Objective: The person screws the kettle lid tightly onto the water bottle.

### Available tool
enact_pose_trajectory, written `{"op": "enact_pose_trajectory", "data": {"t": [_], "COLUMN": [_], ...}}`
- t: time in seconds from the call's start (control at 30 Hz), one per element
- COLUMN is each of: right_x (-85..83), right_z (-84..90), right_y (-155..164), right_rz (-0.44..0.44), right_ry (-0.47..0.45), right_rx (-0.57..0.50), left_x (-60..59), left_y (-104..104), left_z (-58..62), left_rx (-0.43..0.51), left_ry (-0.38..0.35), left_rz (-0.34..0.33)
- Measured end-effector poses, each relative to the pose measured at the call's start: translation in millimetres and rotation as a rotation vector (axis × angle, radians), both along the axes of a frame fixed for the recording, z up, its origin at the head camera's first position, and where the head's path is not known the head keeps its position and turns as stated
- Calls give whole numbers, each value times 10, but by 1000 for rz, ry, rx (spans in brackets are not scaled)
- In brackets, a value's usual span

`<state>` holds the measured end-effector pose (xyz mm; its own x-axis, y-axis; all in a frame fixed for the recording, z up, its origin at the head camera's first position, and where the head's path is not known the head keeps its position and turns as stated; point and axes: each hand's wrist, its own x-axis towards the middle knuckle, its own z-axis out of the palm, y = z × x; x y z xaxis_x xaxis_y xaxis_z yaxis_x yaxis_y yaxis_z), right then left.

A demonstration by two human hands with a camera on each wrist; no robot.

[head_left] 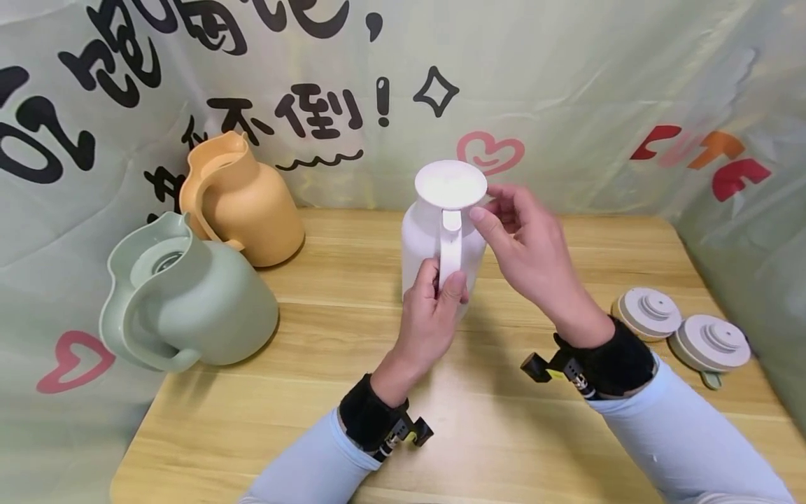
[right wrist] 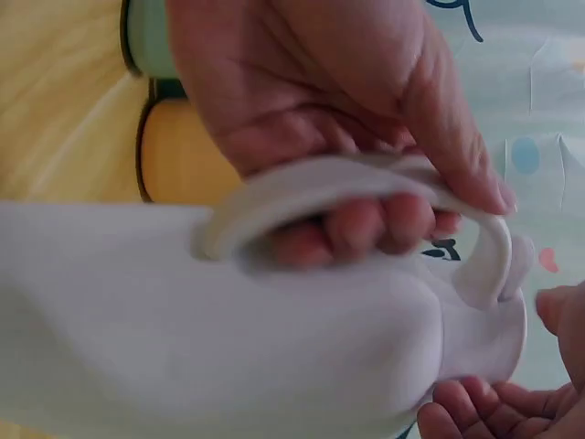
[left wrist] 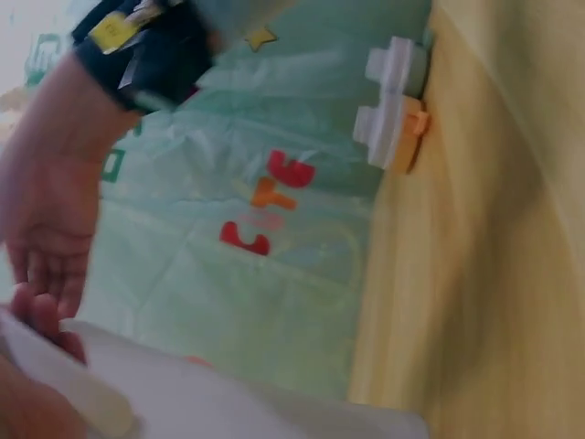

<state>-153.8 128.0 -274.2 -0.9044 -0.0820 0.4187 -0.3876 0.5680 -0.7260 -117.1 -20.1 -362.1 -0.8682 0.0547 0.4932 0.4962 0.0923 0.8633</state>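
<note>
A white jug (head_left: 422,245) stands upright near the middle of the table in the head view, its round white top (head_left: 450,185) facing up. My left hand (head_left: 428,315) grips the jug's side handle (head_left: 450,245), fingers wrapped through the loop. In the right wrist view the thumb of that hand lies along the upper handle. My right hand (head_left: 535,252) is beside the jug's neck, fingers loosely bent. Its fingertips (right wrist: 457,407) are right at the neck, while its thumb (right wrist: 556,311) stands slightly off the rim.
A green jug (head_left: 214,308) and an orange jug (head_left: 264,210) stand at the left of the wooden table (head_left: 327,420). Two round lids lie at the right, one orange-edged lid (head_left: 648,313) and one lid with a green tab (head_left: 710,343). A printed cloth (head_left: 567,84) hangs behind.
</note>
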Motion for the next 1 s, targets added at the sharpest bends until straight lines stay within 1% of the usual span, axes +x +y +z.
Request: {"op": "enact_pose_trajectory", "data": {"t": [0.07,0.13,0.2,0.27,0.33,0.4,0.47,0.57,0.67,0.73,0.83,0.93,1.0], "right_x": [54,108,159,198,230,252,267,279,278,273,257,229,199], "right_z": [-52,-98,-133,-169,-204,-236,-267,-307,-336,-348,-346,-338,-345], "right_y": [-14,-38,-79,-129,-180,-228,-263,-289,-262,-210,-102,6,71], "right_rz": [-22,-20,13,51,82,101,99,96,86,76,69,81,91], "right_ry": [-3,1,-4,-9,-26,-44,-51,-62,-83,-106,-168,-228,-251], "right_rx": [-1,2,5,12,9,-7,-26,-56,-88,-113,-166,-247,-304], "left_x": [3,8,19,30,40,44,46,36,17,10,8,2,3], "left_y": [-70,-158,-249,-323,-378,-418,-450,-490,-513,-520,-523,-518,-511], "left_z": [17,44,53,44,7,-49,-107,-198,-285,-341,-434,-535,-596], "left_rx": [-20,-75,-158,-232,-297,-336,-368,-424,-519,-600,-720,-813,-866], "left_ry": [-2,0,-2,-19,-60,-119,-179,-249,-306,-344,-380,-371,-364], "left_rz": [21,50,87,90,71,45,27,25,10,-18,-74,-117,-135]}}
